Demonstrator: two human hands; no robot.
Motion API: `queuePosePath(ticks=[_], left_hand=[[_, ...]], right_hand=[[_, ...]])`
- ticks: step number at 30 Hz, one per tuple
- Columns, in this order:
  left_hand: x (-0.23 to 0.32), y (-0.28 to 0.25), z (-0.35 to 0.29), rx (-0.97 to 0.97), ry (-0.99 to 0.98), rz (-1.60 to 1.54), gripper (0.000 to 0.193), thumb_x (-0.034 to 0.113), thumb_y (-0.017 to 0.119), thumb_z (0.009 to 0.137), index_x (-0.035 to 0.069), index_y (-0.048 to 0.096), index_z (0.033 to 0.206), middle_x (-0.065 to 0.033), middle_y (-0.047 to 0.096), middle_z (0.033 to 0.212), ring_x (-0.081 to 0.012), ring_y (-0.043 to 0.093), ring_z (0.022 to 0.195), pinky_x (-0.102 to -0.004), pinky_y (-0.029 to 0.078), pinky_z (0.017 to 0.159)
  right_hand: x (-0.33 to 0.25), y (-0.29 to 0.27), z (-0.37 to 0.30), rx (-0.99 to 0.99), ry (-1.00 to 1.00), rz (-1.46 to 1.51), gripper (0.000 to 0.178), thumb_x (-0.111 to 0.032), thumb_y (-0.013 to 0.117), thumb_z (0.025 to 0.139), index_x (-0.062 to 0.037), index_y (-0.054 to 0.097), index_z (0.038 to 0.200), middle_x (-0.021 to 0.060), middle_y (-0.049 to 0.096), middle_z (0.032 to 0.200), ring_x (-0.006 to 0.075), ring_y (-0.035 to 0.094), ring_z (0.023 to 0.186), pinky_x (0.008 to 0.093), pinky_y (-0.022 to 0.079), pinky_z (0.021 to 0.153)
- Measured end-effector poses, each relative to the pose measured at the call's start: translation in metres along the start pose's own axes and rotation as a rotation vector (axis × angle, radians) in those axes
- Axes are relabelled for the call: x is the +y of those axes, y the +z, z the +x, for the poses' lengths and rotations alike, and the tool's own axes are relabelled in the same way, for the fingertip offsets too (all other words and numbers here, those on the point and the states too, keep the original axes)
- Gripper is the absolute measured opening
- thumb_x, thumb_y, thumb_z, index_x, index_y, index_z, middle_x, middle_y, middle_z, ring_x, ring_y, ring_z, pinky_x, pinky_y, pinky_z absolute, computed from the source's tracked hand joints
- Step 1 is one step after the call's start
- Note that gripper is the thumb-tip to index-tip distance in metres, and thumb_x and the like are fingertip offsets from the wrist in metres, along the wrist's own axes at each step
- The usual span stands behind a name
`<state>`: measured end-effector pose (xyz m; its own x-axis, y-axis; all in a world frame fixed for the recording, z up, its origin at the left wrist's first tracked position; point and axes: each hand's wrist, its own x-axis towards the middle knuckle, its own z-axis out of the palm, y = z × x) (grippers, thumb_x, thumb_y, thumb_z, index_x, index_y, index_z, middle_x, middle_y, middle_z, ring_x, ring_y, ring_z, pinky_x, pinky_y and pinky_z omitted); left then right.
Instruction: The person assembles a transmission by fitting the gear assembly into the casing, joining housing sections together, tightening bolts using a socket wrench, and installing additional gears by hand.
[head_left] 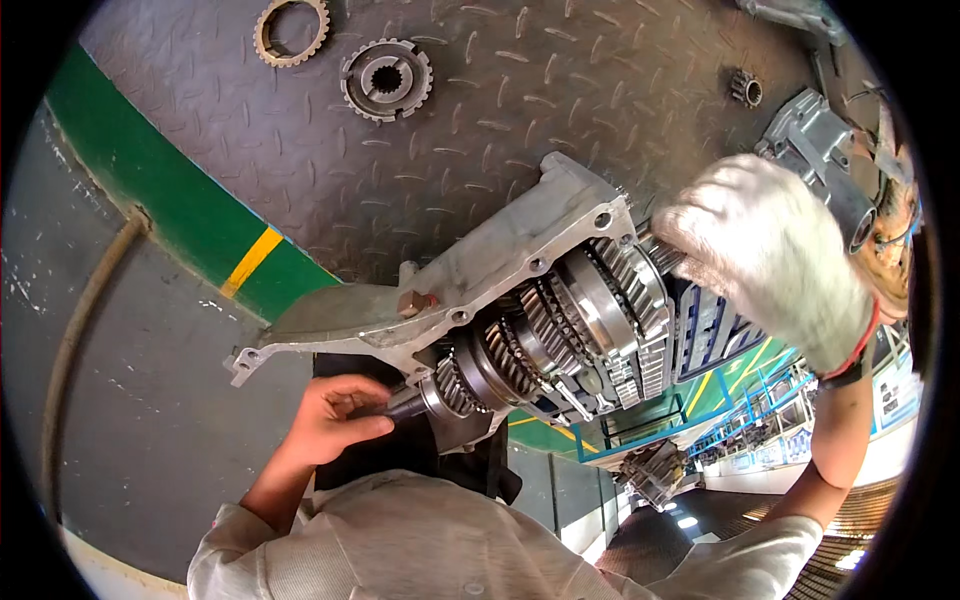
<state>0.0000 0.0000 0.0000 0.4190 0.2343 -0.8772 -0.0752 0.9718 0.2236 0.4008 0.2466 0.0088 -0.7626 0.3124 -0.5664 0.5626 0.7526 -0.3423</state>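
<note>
A grey cast-metal gearbox housing (480, 255) lies open in front of me, its bolt-holed rim running diagonally. Along it sits a gear shaft assembly (545, 330) with several steel gears and rings. My bare left hand (335, 415) closes its thumb and fingers round the thin end of the input shaft at the assembly's lower left. At the opposite end, my right hand (765, 250), in a white knitted glove, is curled over the splined shaft end (662, 252). Its fingertips are partly hidden.
On the diamond-plate metal table (490, 100) lie a brass toothed ring (262, 38), a steel synchronizer hub (410, 95) and a small gear (745, 88). Another metal casing (825, 150) stands at the far right. Green floor with a yellow stripe (250, 262) borders the left.
</note>
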Motion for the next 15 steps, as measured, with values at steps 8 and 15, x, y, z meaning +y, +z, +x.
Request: queuePosePath(ticks=[8,15], left_hand=[[0.001,-0.004,0.003,-0.045,-0.122,-0.161,0.030,-0.008,0.075,0.084,-0.004,0.067,0.112,-0.0105,0.070,0.107,-0.0174,0.067,0.099,-0.0321,0.054,0.089],[0.005,-0.008,-0.001,-0.087,-0.154,-0.142,0.031,-0.003,0.076,0.086,-0.004,0.066,0.116,-0.0110,0.069,0.112,-0.0174,0.066,0.102,-0.0337,0.053,0.090]], right_hand=[[0.043,0.012,-0.008,-0.092,0.182,0.615,0.060,-0.044,0.080,0.073,-0.0007,0.069,0.113,0.0143,0.070,0.104,0.0296,0.067,0.102,0.0406,0.051,0.090],[0.031,0.077,-0.057,0.450,0.801,1.560,0.055,-0.023,0.074,0.086,0.0048,0.059,0.131,0.0127,0.067,0.119,0.0143,0.065,0.102,0.0238,0.053,0.075]])
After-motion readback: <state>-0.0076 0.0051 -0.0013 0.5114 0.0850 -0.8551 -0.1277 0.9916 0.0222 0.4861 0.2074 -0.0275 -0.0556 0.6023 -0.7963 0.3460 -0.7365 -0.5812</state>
